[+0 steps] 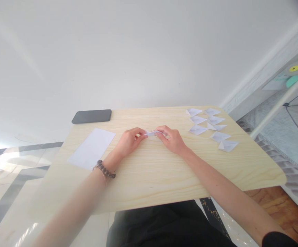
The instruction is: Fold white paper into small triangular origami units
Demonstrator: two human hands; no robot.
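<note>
Between my two hands, just above the middle of the table, is a small piece of folded white paper (152,133). My left hand (131,140) pinches its left end between thumb and fingers; a dark beaded bracelet (105,169) circles that wrist. At the other end, the thumb and fingers of my right hand (171,138) grip the paper and cover part of it. Its exact fold is partly hidden by my fingers. A flat white paper sheet (93,147) lies left of my left hand, partly behind the forearm.
Several folded white paper shapes (198,129) lie in two columns at the table's right. A dark phone (91,116) rests at the back left corner. The light wooden table (149,185) meets a white wall behind. A pale metal pole (275,106) stands beyond the right edge.
</note>
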